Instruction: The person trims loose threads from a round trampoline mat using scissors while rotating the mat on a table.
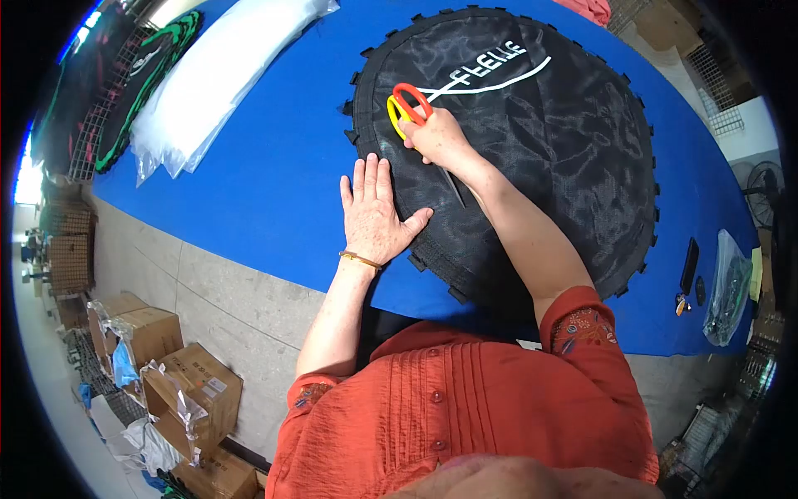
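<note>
A round black mesh piece [573, 158] with small tabs round its edge and white lettering lies flat on the blue table [258, 166]. My right hand [438, 137] is closed round scissors [413, 100] with red and yellow handles, over the left part of the mesh. The blades point down toward me, and part of them is hidden behind the hand. My left hand [378, 218] lies flat with its fingers spread, across the left edge of the mesh, its thumb on the black border.
Clear plastic bags [216, 75] lie at the table's upper left. A black object [689, 264], keys [682, 304] and a plastic packet [728, 287] are at the right. Cardboard boxes [204, 387] stand on the floor at lower left. A fan [762, 190] is at the far right.
</note>
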`<state>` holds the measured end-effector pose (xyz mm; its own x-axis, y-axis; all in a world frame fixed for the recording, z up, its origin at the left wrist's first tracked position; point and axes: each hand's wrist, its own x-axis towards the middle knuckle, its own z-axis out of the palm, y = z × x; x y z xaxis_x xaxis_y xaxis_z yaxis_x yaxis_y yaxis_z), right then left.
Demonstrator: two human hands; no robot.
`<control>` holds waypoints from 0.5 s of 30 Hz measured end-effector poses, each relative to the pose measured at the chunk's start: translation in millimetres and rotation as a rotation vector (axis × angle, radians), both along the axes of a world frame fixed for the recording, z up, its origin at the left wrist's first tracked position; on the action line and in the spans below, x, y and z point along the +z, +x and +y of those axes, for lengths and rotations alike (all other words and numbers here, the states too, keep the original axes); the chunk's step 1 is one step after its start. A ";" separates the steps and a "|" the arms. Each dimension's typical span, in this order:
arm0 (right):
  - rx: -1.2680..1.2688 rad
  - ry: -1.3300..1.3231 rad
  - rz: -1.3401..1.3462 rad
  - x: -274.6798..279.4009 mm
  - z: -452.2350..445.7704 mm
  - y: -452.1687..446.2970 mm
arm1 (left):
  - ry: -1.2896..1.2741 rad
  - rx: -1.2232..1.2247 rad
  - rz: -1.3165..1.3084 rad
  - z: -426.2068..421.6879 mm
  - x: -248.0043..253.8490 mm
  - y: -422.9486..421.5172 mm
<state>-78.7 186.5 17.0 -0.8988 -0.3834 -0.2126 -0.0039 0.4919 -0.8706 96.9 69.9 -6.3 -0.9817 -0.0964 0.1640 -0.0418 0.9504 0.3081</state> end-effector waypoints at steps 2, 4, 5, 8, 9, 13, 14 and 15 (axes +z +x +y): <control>-0.019 -0.059 -0.077 12.6 -4.6 -0.7 | -0.002 0.003 0.001 0.3 0.2 0.0; -0.016 -0.073 -0.090 11.1 -8.9 -2.3 | 0.002 0.002 0.002 -0.1 -0.6 0.6; -0.013 -0.078 -0.095 11.2 -10.7 -3.7 | 0.005 0.002 0.005 -0.1 -0.7 0.1; 0.020 -0.058 -0.112 18.7 -10.4 5.5 | 0.010 -0.004 0.006 -0.5 -0.5 0.1; 0.030 -0.044 -0.103 19.7 -11.3 7.4 | 0.013 -0.003 0.007 -0.7 -0.5 0.2; 0.022 -0.043 -0.093 12.5 -17.3 3.7 | 0.011 0.001 -0.003 0.3 0.2 0.7; 0.006 -0.058 -0.093 10.7 -21.0 -0.2 | 0.005 0.004 -0.004 0.2 0.7 -0.3; -0.007 -0.074 -0.093 10.0 -24.7 -4.0 | 0.012 0.000 0.003 0.0 0.4 -0.8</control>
<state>-82.7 161.8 27.0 -0.8791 -0.3952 -0.2665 0.0815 0.4261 -0.9010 96.1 69.9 -5.9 -0.9813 -0.0979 0.1660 -0.0405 0.9468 0.3192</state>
